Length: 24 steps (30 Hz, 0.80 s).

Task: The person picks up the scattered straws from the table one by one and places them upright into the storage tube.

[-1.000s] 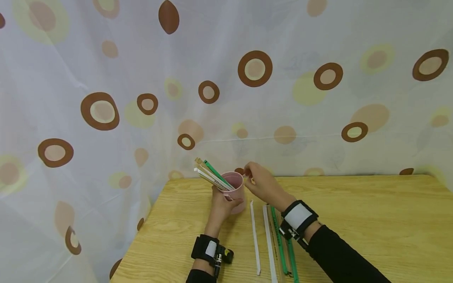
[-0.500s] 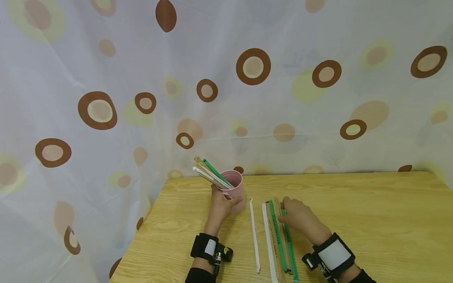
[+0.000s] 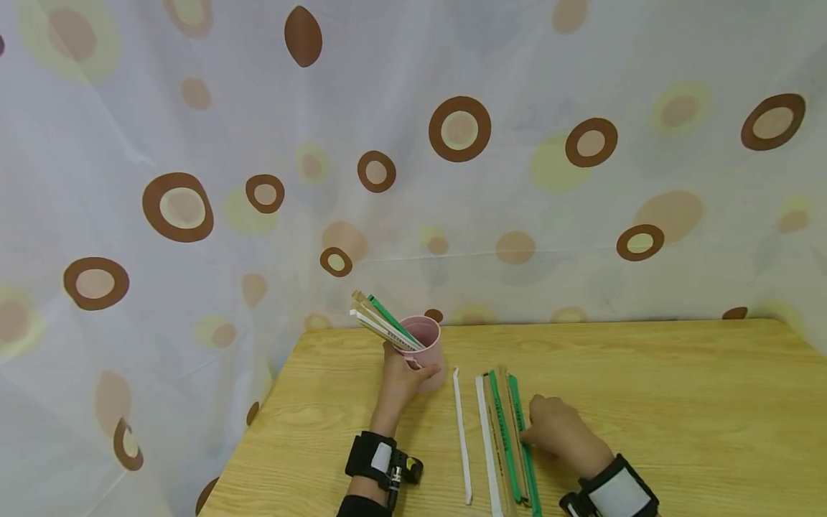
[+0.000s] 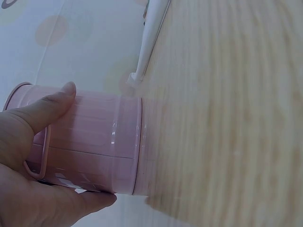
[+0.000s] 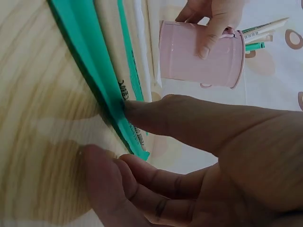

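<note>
Right hand (image 3: pixel 566 434), the nearer one, at lower right, has its thumb on the outermost green straw (image 3: pixel 530 470), the other fingers apart from the thumb, nothing clamped; the straw lies just left of it, long axis running up-frame on the tabletop (image 3: pixel 678 395). Left hand (image 3: pixel 398 380), mid-frame, is clamped on the one pink cup (image 3: pixel 435 352). The count: two greens lying out, two white straws (image 3: pixel 462 439), brown straws (image 3: pixel 508 406) too packed to number, and inside the cup one upper green straw (image 3: pixel 388 314) beside an uncountable pale-and-brown bundle (image 3: pixel 381 328).
</note>
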Each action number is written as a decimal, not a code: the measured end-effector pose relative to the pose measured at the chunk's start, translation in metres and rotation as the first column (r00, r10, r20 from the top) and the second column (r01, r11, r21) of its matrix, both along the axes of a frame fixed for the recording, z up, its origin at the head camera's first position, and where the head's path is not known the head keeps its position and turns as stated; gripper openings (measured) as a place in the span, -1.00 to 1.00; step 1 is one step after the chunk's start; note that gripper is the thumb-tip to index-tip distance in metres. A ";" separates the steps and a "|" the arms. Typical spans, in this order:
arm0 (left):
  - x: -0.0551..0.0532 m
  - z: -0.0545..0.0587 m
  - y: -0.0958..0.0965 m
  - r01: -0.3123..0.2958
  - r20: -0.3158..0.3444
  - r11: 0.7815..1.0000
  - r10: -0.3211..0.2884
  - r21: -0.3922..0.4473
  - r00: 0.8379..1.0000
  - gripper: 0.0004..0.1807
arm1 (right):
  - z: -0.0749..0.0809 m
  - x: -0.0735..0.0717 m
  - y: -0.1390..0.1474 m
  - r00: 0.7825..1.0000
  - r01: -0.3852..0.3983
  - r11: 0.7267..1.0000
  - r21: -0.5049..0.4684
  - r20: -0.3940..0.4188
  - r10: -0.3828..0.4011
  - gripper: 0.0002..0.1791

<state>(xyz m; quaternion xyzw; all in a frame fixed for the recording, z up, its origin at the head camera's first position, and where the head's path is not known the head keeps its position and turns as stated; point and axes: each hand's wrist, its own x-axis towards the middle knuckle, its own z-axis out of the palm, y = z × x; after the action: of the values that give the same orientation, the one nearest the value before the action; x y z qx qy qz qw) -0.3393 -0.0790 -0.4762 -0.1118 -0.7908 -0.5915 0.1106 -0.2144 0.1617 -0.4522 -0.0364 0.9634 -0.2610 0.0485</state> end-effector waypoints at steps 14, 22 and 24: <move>0.000 0.001 0.000 -0.006 -0.001 1.000 0.006 -0.004 1.000 0.06 | -0.006 0.002 -0.013 0.998 0.042 0.999 0.022 -0.041 -0.041 -0.78; -0.001 0.002 0.002 -0.008 0.003 1.000 0.008 -0.012 1.000 0.07 | -0.005 0.006 -0.015 0.994 0.079 0.997 -0.021 -0.069 -0.080 -0.79; 0.000 0.001 0.002 -0.015 0.013 1.000 0.015 -0.009 1.000 0.06 | -0.004 0.007 -0.016 0.994 0.092 0.996 -0.021 -0.052 -0.093 -0.79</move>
<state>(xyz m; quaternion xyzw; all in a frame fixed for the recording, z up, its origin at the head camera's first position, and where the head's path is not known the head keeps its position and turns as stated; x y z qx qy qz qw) -0.3389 -0.0772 -0.4754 -0.1023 -0.7950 -0.5879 0.1094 -0.2075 0.1457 -0.4566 0.0009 0.9626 -0.2706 0.0103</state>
